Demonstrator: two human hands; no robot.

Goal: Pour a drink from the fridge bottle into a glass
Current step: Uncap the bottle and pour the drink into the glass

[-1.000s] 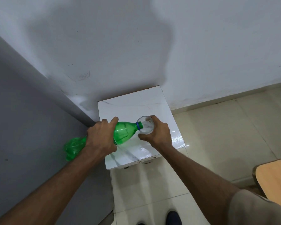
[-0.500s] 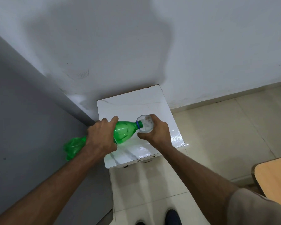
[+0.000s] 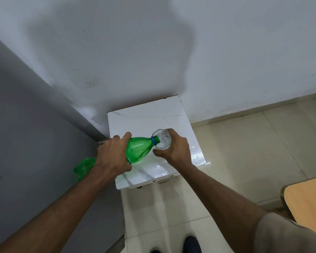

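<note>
Fingers (image 3: 125,136) of the left hand (image 3: 111,157) are wrapped tight round the middle of the green plastic bottle (image 3: 139,149), thumb side over the top, body pinched in the palm. Right hand (image 3: 175,148) is curled round the clear glass (image 3: 162,141), fingers closed on its far side, thumb on the near side below the rim.

Bottle lies nearly flat, crumpled base out past the left wrist, neck pointing right. Cap is off; the blue neck ring (image 3: 154,140) sits right at the rim of the glass, mouth just inside or touching it, can't tell which. Glass is over the right half of the small white marble-top table (image 3: 135,121); whether it stands on the top or is lifted off it I can't tell.

Progress, my read: bottle fetched, opened, lined up with the glass, tipped to pouring angle. So the pour itself is the step in hand. Upper half of the bottle looks see-through and empty. Something pale shows in the glass, but liquid level is not readable from here, and no stream is visible.

Left to do: finish filling, bring the bottle upright, set both down.

Grey fridge side (image 3: 35,143) stands just left of the table, cream floor tiles (image 3: 244,147) around it.
</note>
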